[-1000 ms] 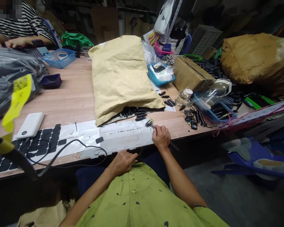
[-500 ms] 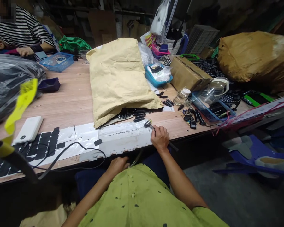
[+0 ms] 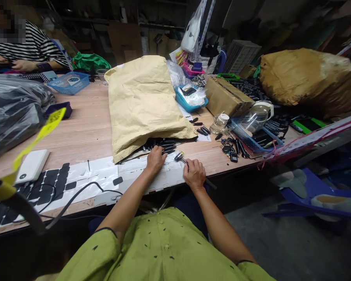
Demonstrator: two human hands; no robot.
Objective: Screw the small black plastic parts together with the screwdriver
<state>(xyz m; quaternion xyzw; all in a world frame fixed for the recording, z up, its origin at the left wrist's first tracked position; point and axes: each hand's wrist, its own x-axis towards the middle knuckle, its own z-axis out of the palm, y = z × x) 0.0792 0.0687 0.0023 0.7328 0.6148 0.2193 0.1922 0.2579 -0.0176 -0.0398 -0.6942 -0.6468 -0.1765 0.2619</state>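
Observation:
My right hand (image 3: 194, 174) is closed around the shaft of a small hammer (image 3: 179, 157), whose metal head rests on a scuffed white board (image 3: 134, 173) at the table's near edge. My left hand (image 3: 156, 158) lies on that board with its fingers reaching into a pile of small black parts (image 3: 163, 143). These parts spill out from under a large tan paper sack (image 3: 143, 101). Whether the left fingers hold a part is hidden.
A white power bank (image 3: 32, 166), black cell panels (image 3: 46, 183) and a black cable (image 3: 76, 197) lie at left. Blue baskets (image 3: 68, 82), a cardboard box (image 3: 225, 95), a jar (image 3: 219, 123) and black key fobs (image 3: 232, 148) crowd the right. A person in stripes (image 3: 26, 47) sits far left.
My left hand has risen from my lap below the table edge onto the board, reaching the black parts. The right hand has kept its grip on the hammer, barely moving.

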